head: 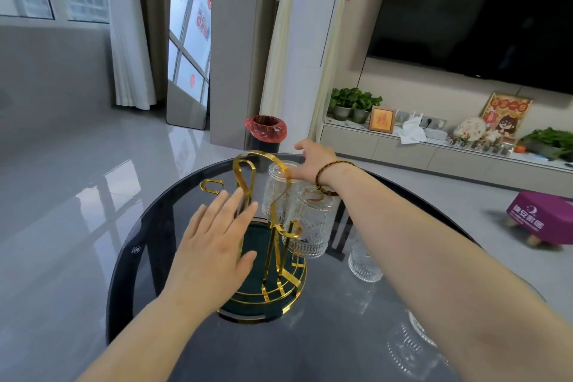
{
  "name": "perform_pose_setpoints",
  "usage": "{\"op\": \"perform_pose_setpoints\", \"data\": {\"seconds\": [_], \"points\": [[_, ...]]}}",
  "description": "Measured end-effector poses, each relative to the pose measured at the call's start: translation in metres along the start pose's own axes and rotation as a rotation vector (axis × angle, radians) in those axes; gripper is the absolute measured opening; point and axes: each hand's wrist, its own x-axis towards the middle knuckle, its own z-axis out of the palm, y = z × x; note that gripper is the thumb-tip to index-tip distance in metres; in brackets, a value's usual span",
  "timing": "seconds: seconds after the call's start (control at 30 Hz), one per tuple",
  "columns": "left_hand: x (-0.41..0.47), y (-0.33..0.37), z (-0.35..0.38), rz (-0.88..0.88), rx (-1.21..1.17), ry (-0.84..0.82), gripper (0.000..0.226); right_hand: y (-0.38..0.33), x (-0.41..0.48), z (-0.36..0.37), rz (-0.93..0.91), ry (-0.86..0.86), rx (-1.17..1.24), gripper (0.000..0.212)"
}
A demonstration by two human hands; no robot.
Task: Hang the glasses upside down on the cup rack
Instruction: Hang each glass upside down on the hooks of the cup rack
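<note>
A gold wire cup rack (pixel 245 174) with a dark green round base (pixel 260 295) stands mid-table. Two ribbed clear glasses hang upside down on its right side: a far one (pixel 277 192) and a nearer one (pixel 313 223). My right hand (pixel 310 161) reaches over the rack and rests on the bottom of the far hanging glass, fingers spread. My left hand (pixel 214 245) hovers flat and open in front of the rack's left side, holding nothing. Another ribbed glass (pixel 364 263) stands on the table right of the rack, and one more (pixel 415 341) lies partly hidden under my right forearm.
The round dark glass table (pixel 148 257) has its edge close on the left. Beyond it stand a bin with a red liner (pixel 265 133), a purple stool (pixel 542 217) at the right, and a low TV cabinet (pixel 434 155) with plants and ornaments.
</note>
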Motion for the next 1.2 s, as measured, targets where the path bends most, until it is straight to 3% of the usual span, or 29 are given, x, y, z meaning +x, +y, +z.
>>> {"op": "perform_pose_setpoints", "data": {"seconds": [0.1, 0.23, 0.4, 0.53, 0.77, 0.87, 0.97, 1.2], "points": [[-0.007, 0.011, -0.002, -0.003, 0.02, 0.02, 0.067, 0.012, -0.027, -0.016, -0.003, 0.124, 0.119, 0.06], [-0.026, 0.041, 0.002, 0.074, -0.03, 0.122, 0.05, 0.041, -0.082, -0.025, -0.022, 0.284, 0.345, 0.046], [-0.06, 0.087, 0.042, 0.204, -0.149, -0.049, 0.054, 0.102, -0.165, -0.005, 0.052, 0.436, 0.5, 0.036], [-0.073, 0.109, 0.086, 0.138, -0.249, -0.225, 0.062, 0.149, -0.218, 0.023, 0.147, 0.595, 0.548, 0.032], [-0.074, 0.112, 0.12, 0.017, -0.094, -0.413, 0.059, 0.22, -0.26, 0.058, 0.442, 1.01, 0.573, 0.048], [-0.072, 0.111, 0.123, 0.027, -0.032, -0.436, 0.056, 0.248, -0.256, 0.067, 0.597, 0.91, 0.67, 0.079], [-0.072, 0.112, 0.126, 0.036, -0.003, -0.448, 0.056, 0.269, -0.243, 0.068, 0.627, 0.796, 0.705, 0.101], [-0.072, 0.115, 0.125, 0.034, 0.025, -0.46, 0.056, 0.284, -0.221, 0.067, 0.798, 0.674, 0.555, 0.111]]}}
